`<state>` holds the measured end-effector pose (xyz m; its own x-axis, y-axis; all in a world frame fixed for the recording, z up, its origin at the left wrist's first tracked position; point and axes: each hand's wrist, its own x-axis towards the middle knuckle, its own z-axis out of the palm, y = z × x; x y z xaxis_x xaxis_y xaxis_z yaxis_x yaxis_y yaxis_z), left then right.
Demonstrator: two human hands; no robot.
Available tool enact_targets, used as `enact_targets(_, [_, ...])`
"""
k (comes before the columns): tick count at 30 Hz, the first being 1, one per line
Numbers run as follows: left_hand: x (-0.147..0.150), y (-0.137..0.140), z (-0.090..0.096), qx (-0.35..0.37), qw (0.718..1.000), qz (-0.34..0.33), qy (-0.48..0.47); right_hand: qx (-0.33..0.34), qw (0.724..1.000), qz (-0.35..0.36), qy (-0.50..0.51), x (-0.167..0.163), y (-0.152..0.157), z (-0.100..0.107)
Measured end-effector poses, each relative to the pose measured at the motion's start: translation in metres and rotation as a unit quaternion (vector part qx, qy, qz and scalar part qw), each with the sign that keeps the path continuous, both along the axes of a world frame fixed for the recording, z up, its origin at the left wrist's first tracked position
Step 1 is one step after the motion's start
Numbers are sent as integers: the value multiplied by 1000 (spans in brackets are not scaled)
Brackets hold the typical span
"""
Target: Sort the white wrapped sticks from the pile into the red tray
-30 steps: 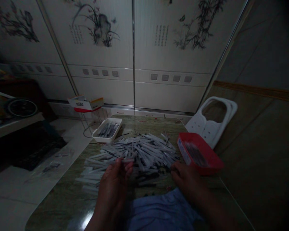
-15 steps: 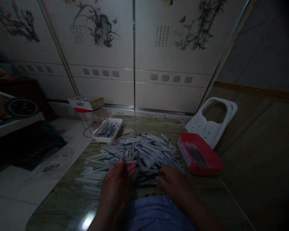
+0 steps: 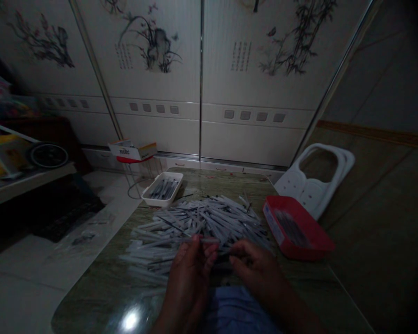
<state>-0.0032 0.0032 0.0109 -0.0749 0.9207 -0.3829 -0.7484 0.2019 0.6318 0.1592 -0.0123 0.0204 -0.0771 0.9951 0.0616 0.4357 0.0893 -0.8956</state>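
My left hand point(image 3: 191, 273) is closed, pinching a thin translucent pen barrel point(image 3: 209, 240) that points to the right. Close by on the right, my right hand point(image 3: 259, 269) has its thumb and forefinger together; a small dark, thin piece seems to be at the fingertips, too dim to name. Both hands are over the near side of a wide heap of pale, translucent pen barrels point(image 3: 216, 215), with dark thin parts mixed in. The heap lies on a green marbled table point(image 3: 101, 283).
At the far left of the table stands a white basket point(image 3: 179, 185) holding pens. A red basket point(image 3: 320, 236) with thin sticks in it is on the right. Beyond it leans a white folding chair point(image 3: 320, 195). A box point(image 3: 123, 150) rests on a red stool at the left.
My left hand, with the pen barrel, has come nearer to my right hand. The right fingertips have drawn together at the heap's near side. The whole view has shifted slightly.
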Motion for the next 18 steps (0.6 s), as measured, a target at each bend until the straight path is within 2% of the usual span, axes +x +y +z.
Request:
enact_targets(3, [7, -6, 2, -10, 999, -9, -31, -19, 999, 18, 46, -8, -4, 3])
enact_targets(9, [14, -6, 1, -32, 996, 2, -89, -76, 982, -7, 173, -16, -3, -5])
enact_targets(12, [15, -5, 1, -36, 993, -7, -112, -77, 974, -22, 214, -17, -1, -8])
enact_targets(18, [11, -3, -1, -15, 998, -12, -57, -64, 971, -57, 222, -8, -1, -4])
